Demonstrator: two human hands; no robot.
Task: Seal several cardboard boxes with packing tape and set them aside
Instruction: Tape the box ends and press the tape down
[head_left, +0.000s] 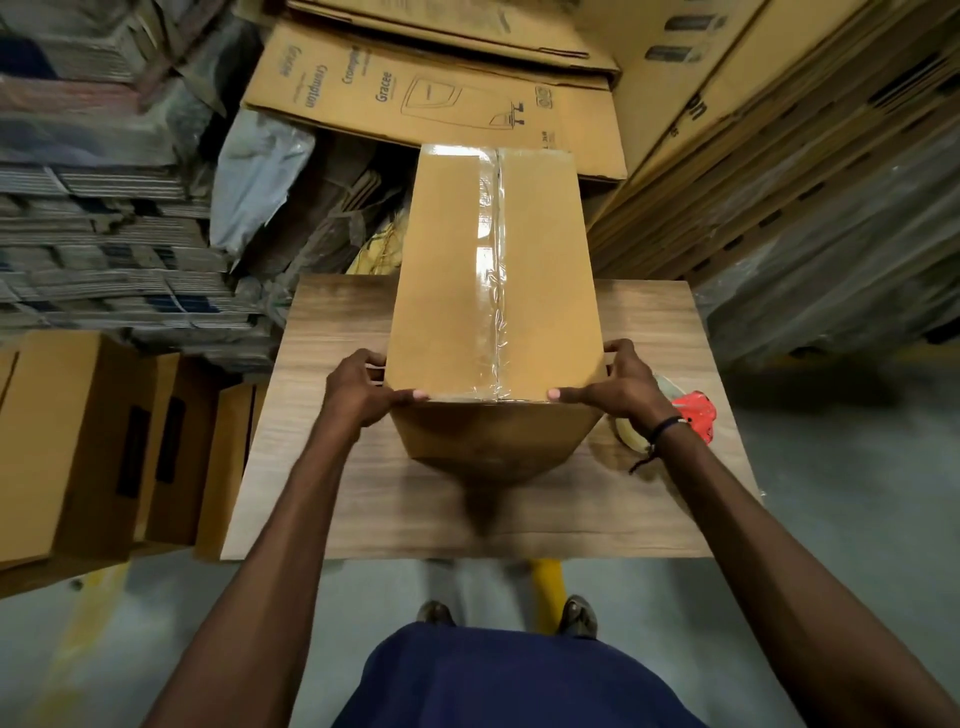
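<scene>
A tall brown cardboard box (452, 270) stands on the wooden table (337, 493), its top seam covered by a strip of clear tape running away from me. My left hand (358, 389) grips the box's near left corner, thumb on top and fingers round the side. My right hand (618, 384) grips the near right corner the same way. A red tape dispenser (696, 413) with a roll of clear tape lies on the table just behind my right wrist, partly hidden by it.
Several brown boxes (78, 441) stand on the floor left of the table. Flattened cartons (431, 88) are stacked behind the table and along the right wall (779, 182). Bundled cardboard fills the left. A yellow post shows under the table.
</scene>
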